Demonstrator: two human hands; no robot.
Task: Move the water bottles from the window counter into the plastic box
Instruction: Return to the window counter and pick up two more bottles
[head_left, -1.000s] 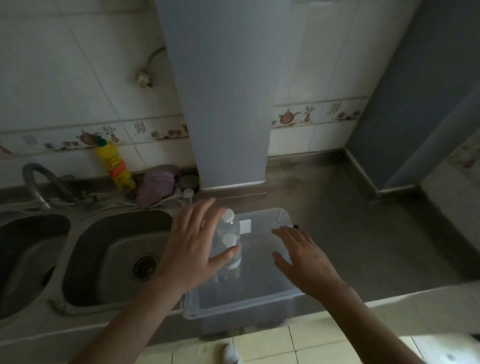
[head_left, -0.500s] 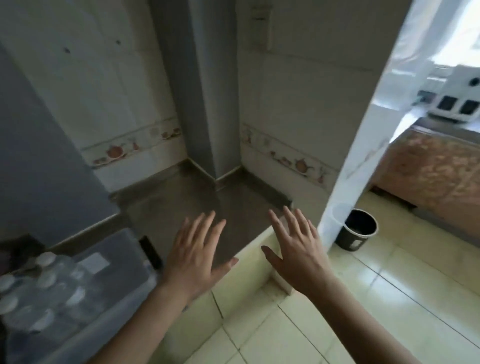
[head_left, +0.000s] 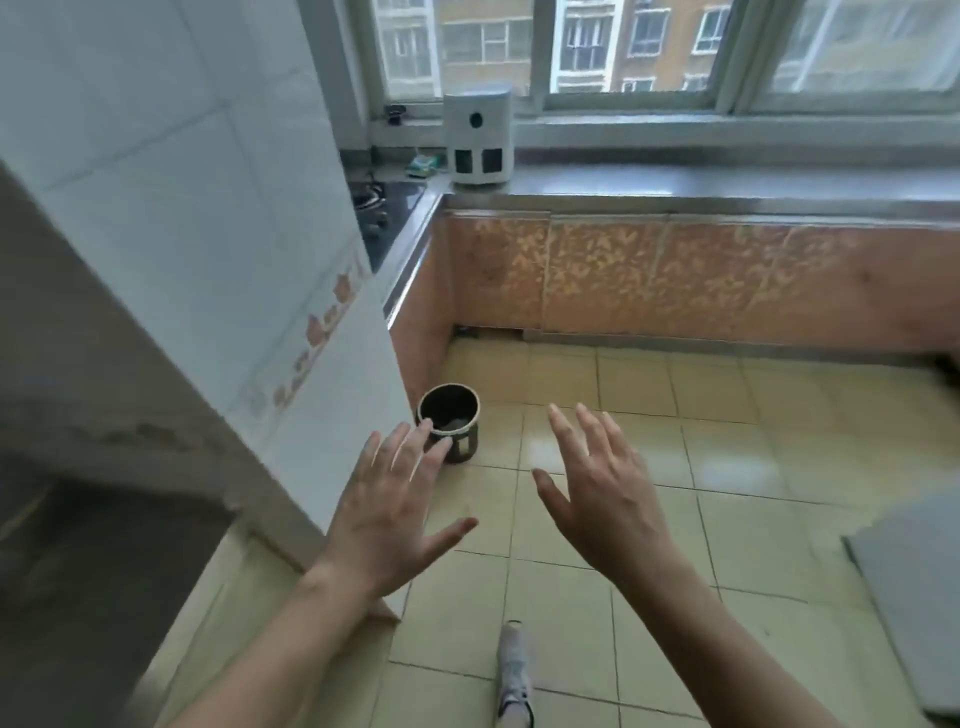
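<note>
both hands empty: left hand (head_left: 395, 512) and right hand (head_left: 605, 491) spread open over tiled floor (head_left: 753, 467). window counter (head_left: 727, 189) ahead holds white appliance (head_left: 479, 136); no bottles visible there. plastic box out of view. progress unclear; likely fetching next bottles.

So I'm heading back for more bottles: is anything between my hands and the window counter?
Nothing visible blocks the way. Both hands, left and right, are empty over open floor; the bin sits left by the wall. No bottles show on the counter.
</note>
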